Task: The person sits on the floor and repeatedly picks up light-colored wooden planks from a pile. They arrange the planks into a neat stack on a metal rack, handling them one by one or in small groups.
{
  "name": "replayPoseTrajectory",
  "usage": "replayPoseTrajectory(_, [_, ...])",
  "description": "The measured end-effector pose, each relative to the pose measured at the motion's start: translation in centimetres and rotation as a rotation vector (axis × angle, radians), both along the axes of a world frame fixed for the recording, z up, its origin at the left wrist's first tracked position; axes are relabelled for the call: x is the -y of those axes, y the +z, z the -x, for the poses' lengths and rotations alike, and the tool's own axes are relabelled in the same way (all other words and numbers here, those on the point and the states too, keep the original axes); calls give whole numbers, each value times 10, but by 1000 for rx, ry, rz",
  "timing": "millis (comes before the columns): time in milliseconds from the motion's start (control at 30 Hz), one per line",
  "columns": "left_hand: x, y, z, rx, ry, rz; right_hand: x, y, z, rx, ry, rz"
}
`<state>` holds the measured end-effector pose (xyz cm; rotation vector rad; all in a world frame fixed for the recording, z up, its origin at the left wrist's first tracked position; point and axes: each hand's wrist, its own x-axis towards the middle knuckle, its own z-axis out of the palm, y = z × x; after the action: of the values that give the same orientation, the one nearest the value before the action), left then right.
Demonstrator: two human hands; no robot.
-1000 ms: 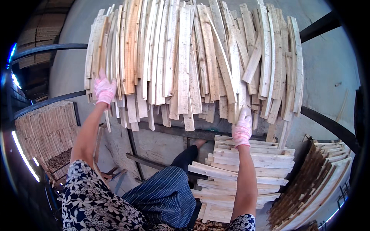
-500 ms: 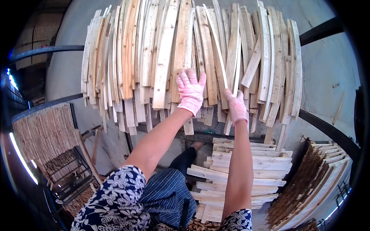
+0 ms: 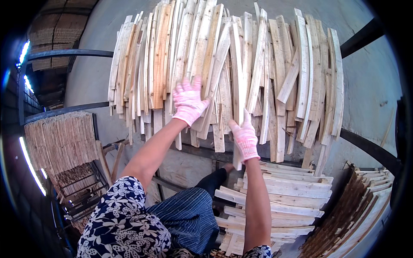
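Long pale wooden strips (image 3: 160,64) lie side by side in a wide layer on a rack in front of me. My left hand (image 3: 189,102), in a pink-and-white knit glove, rests on several of them with fingers spread. Below its palm one strip (image 3: 218,60) slants across its neighbours. My right hand (image 3: 244,135), gloved alike, is closed at the near end of another pale strip (image 3: 236,73), which passes between thumb and fingers. That strip's near end juts out below the hand. The right hand's lower fingers are partly hidden.
Dark metal bars (image 3: 365,148) frame the rack. Below right is a stack of crosswise strips (image 3: 297,187), with another tall stack (image 3: 352,215) beyond. Bundled thin sticks (image 3: 62,137) stand at the left. My foot (image 3: 228,167) shows beneath the rack.
Both hands have shifted left over the strips, and the right one has come nearer me. Strips between the hands now lie more slanted and spread apart. The view has shifted slightly too.
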<state>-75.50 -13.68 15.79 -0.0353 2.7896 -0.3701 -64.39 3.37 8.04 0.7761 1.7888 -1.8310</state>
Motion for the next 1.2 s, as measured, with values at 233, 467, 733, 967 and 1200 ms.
replayPoseTrajectory(233, [24,-34,-8,-117,197,-421,76,16,52,156,371,-229])
replayPoseTrajectory(467, [12,-1,47,116,653,-530,104,18,12,167,-4,-145])
replayPoseTrajectory(733, [-15,-13,35,195,566,-309,112,0,-17,94,-413,391])
replayPoseTrajectory(967, [7,-23,-27,173,522,-505,101,-18,-45,259,-560,1015])
replayPoseTrajectory(1200, [80,22,-131,520,892,-1272,86,33,-147,268,-19,760])
